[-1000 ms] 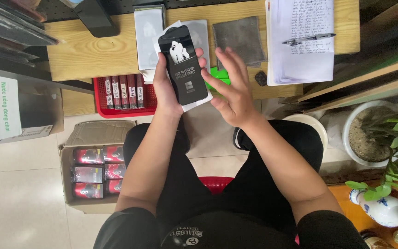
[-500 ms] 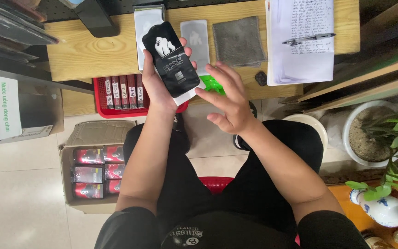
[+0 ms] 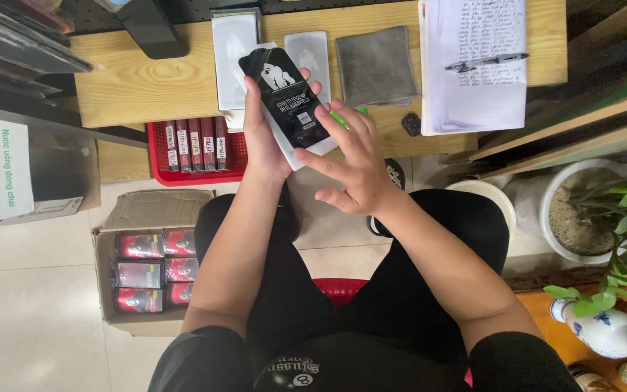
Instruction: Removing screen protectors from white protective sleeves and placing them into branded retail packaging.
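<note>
My left hand [image 3: 263,145] grips a flat black screen-protector pack [image 3: 290,98] with a white animal figure on it and a white sleeve under it, held just above the front edge of the wooden desk [image 3: 132,83]. My right hand [image 3: 353,163] reaches in from the right, its fingertips touching the pack's lower right corner. A green item [image 3: 342,116] shows behind those fingers, mostly hidden. On the desk beyond lie two white protector sleeves [image 3: 234,51] and a grey cloth [image 3: 379,65].
A paper pad with a pen [image 3: 488,62] lies at the desk's right. A red basket of packs [image 3: 197,145] sits under the desk, a cardboard box of red packs [image 3: 146,268] on the floor left, and potted plants [image 3: 596,210] at right.
My left hand swung the pack left and then back toward centre. My right hand closed in from open air and now touches the pack's lower right corner.
</note>
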